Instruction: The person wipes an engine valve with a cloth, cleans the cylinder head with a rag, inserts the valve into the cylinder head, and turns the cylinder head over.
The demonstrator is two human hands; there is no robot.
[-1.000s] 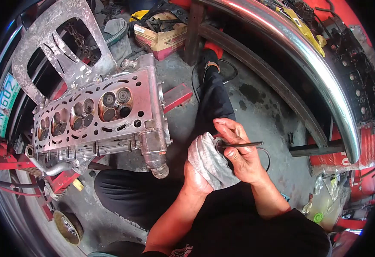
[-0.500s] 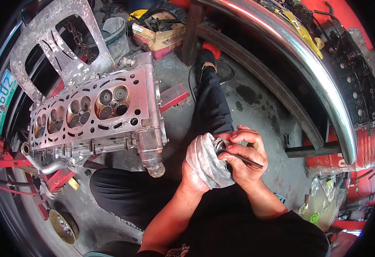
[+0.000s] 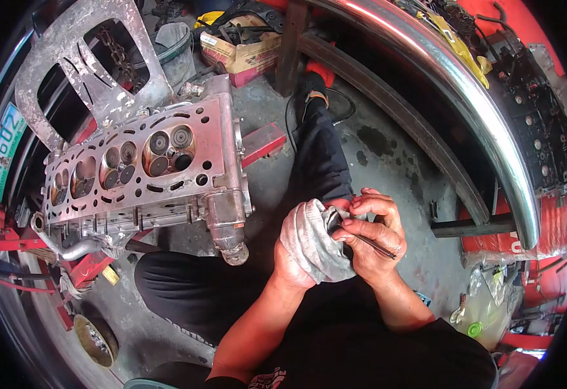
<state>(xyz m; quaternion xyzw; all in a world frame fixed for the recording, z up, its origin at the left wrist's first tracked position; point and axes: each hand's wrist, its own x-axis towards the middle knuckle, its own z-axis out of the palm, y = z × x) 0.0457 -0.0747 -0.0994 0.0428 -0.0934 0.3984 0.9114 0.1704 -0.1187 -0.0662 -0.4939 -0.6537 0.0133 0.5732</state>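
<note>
A grey-white cloth (image 3: pixel 316 243) is bunched in my left hand (image 3: pixel 290 264), whose fingers are mostly hidden beneath it. My right hand (image 3: pixel 379 241) pinches a thin dark metal rod, an engine valve by its look (image 3: pixel 377 247), with thumb and fingers. The rod's free end points to the lower right; its other end goes into the cloth's opening, where the head is mostly hidden. Left of my hands, a metal cylinder head (image 3: pixel 141 155) lies with its valve faces up. One round port at its right end is open and dark.
A worn plastic chair back (image 3: pixel 92 65) rises behind the cylinder head. On the right curves a chrome bumper (image 3: pixel 465 84), with an engine part (image 3: pixel 536 136) beyond it. A cardboard box (image 3: pixel 248 61) lies at the back, a round bowl (image 3: pixel 79 321) at the lower left.
The rod has swung from nearly level to pointing down to the right, and my right fingers have curled over it. The cloth stays in my left hand. The view has shifted slightly.
</note>
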